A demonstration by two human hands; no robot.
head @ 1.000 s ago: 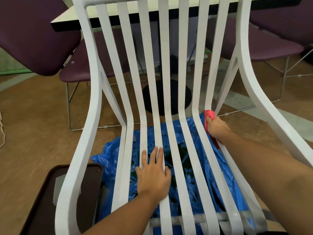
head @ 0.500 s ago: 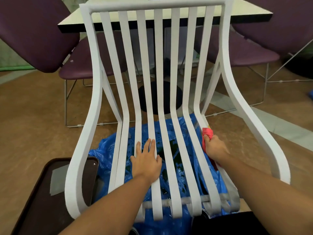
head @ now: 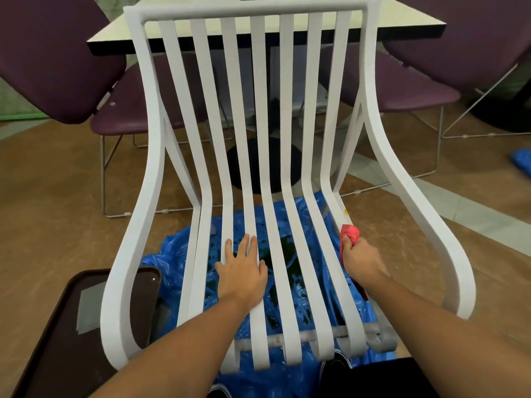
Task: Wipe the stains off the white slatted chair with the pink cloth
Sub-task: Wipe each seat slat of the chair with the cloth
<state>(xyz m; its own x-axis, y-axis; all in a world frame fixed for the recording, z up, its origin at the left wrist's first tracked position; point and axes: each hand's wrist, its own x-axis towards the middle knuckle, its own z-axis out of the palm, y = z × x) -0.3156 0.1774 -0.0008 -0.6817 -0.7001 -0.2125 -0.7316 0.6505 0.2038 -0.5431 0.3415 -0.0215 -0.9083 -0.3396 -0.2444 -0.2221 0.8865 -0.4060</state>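
The right hand [head: 360, 259] grips the cloth [head: 350, 233] on the rightmost seat slat of the chair [head: 201, 12]. The left hand [head: 242, 271] lies flat, fingers straight, on the middle slats. A yellowish stain [head: 346, 213] sits just beyond the cloth, so wiping seems unfinished; other slats look clean.

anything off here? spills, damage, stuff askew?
Two things. A yellowish stain sits on the rightmost seat slat of the white chair, just beyond the pink cloth in the right hand. Dark green liquid is pooled on the blue plastic sheet beneath.
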